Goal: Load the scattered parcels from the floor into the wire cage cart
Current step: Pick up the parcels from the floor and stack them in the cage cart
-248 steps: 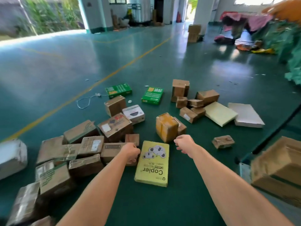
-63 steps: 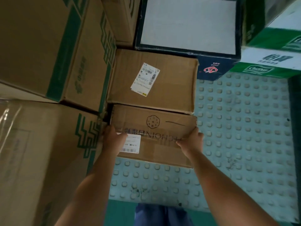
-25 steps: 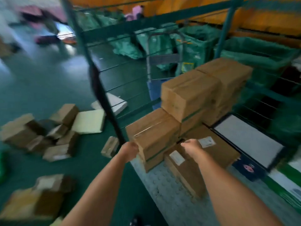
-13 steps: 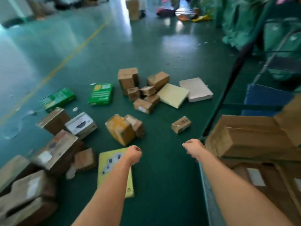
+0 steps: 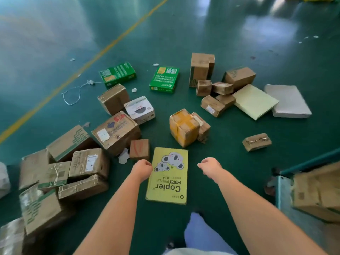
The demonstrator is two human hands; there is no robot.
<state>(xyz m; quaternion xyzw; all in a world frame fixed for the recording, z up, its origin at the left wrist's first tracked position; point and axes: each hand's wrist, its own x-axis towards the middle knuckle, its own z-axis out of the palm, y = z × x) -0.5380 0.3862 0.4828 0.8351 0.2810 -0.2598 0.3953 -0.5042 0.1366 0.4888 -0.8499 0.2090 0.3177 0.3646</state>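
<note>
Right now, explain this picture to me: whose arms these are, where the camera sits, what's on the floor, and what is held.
No robot here: a person wears one camera on the head, looking forward and down, so both bare arms reach into view. The left hand and right hand are loosely curled and hold nothing. On the green floor lie scattered parcels: a yellow Copier pack between the hands, a yellow-taped box, two green packs, and many brown boxes. At the right edge is the cart, already holding boxes.
</note>
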